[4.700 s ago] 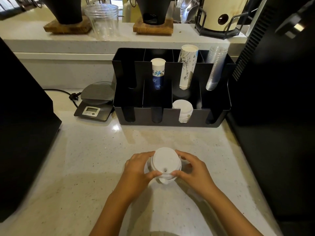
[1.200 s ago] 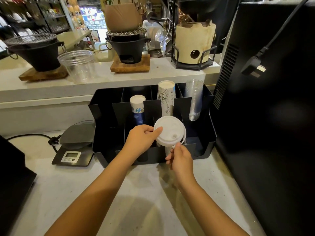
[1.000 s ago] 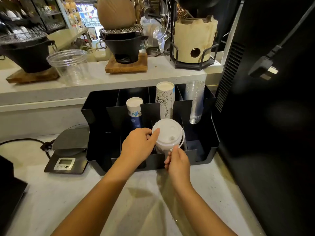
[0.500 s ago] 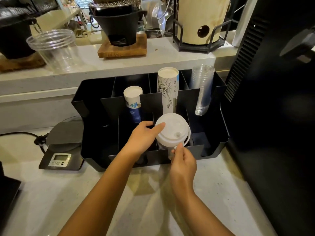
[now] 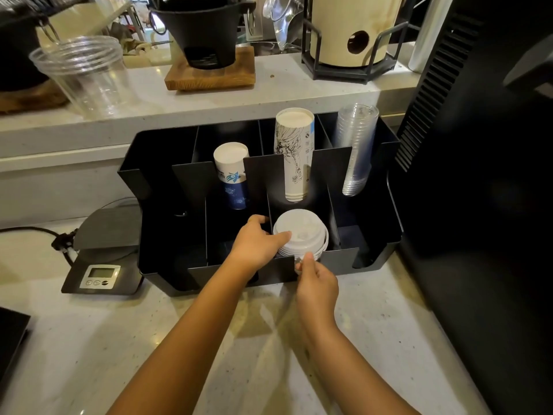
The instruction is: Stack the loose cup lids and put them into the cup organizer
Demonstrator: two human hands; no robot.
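A stack of white cup lids (image 5: 299, 232) sits low in the front middle compartment of the black cup organizer (image 5: 374, 262). My left hand (image 5: 257, 244) grips the stack's left side, thumb on the top lid. My right hand (image 5: 314, 280) pinches the stack's front edge through the slot in the organizer's front wall. The lower lids are hidden by the wall and my fingers.
The organizer's back row holds a short blue-and-white cup stack (image 5: 232, 175), a tall printed paper cup stack (image 5: 294, 151) and clear plastic cups (image 5: 354, 145). A digital scale (image 5: 101, 253) sits left. A black machine (image 5: 478, 175) stands close on the right. The ledge behind carries a clear cup (image 5: 86, 76).
Both hands carried the lid stack from the counter up to the organizer and lowered it into the front middle compartment. In the last half second it sank deeper.
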